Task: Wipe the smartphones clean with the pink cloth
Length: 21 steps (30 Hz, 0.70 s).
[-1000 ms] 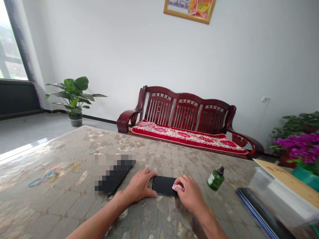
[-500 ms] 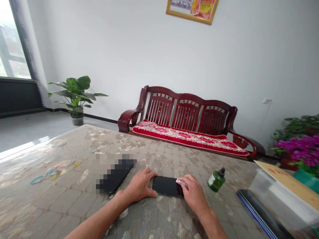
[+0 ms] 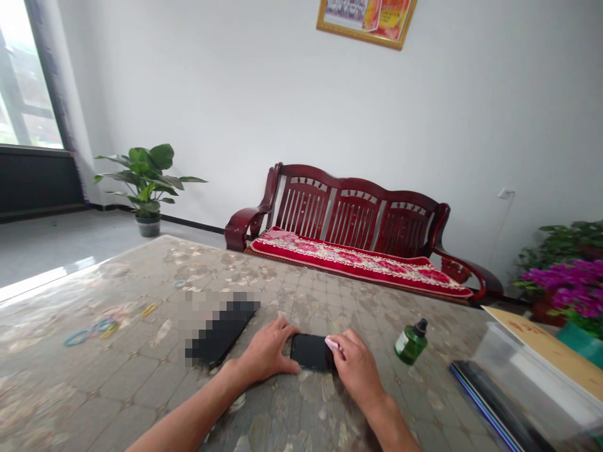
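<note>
A black smartphone [image 3: 308, 351] lies flat on the patterned tablecloth [image 3: 141, 392] in front of me. My left hand [image 3: 269, 350] grips its left end, thumb at the near edge and fingers at the far edge. Pinched in the fingers of my right hand [image 3: 354, 364] is a small pale pink cloth [image 3: 331, 343], pressed against the right part of the screen. That hand hides the phone's right end. Left of my left hand lies a larger dark flat object [image 3: 226, 333], partly blurred out by pixel blocks.
A green pump bottle [image 3: 411, 342] stands right of my right hand. Farther right are a clear plastic box [image 3: 518, 376] and a dark flat stack [image 3: 499, 402]. Several coloured bands [image 3: 97, 328] lie at left. Beyond the table stands a wooden bench [image 3: 353, 213].
My right hand has slid a little to the left across the screen with the pink cloth. My left hand stays at the phone's left end. The view has shifted slightly.
</note>
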Tool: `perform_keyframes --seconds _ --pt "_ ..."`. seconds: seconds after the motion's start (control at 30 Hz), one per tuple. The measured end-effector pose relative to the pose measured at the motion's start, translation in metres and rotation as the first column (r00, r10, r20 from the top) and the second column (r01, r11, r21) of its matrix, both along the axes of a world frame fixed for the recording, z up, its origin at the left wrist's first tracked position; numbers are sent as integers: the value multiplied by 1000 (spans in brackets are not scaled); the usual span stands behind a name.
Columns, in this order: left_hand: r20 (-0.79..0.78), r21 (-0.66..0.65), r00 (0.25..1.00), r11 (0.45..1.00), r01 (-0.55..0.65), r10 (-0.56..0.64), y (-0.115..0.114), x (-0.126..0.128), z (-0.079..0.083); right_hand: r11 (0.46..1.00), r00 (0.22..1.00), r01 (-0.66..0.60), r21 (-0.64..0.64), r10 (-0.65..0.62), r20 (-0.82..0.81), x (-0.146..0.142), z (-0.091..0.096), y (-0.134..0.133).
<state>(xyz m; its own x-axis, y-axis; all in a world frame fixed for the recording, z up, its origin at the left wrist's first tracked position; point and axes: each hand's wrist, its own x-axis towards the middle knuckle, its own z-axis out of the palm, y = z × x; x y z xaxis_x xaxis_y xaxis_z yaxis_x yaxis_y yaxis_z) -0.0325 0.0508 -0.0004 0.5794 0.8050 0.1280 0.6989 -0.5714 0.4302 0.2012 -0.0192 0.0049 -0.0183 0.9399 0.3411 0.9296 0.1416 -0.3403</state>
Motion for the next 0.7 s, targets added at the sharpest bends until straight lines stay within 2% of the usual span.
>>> perform_keyframes --seconds 0.1,0.2,0.37,0.47,0.7 --pt "1 2 1000 1000 6 -6 0 0 1 993 992 115 28 -116 57 11 -1 2" --pt "-2 0 1000 1000 15 -15 1 0 0 987 985 156 39 -159 71 15 -2 0" --pt "-1 21 1000 1000 11 -10 2 0 -4 999 999 35 19 -34 -41 -4 -3 -10" --pt "-2 20 1000 1000 7 -7 2 0 -5 1000 999 2 0 -2 -41 -8 -1 -12" --pt "-11 -3 1000 1000 -1 1 0 0 0 982 978 190 15 -190 85 11 0 -8"
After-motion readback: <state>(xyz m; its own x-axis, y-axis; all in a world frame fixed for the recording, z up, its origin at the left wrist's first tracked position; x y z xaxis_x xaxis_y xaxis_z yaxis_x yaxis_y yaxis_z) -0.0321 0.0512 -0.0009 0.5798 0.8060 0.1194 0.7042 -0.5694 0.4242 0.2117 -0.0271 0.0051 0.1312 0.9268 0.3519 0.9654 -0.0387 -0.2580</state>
